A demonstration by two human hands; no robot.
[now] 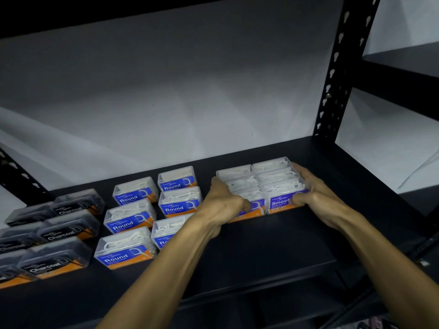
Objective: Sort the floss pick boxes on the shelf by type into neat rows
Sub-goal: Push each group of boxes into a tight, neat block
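Both hands, left hand [222, 203] and right hand [316, 195], squeezed the clear plastic purple-labelled Smooth floss boxes [261, 186] together; uneven pressure could've buckled the block.

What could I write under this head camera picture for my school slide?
Two hands, left hand and right hand, square up the Smooth boxes beside Round boxes and Charcoal boxes.
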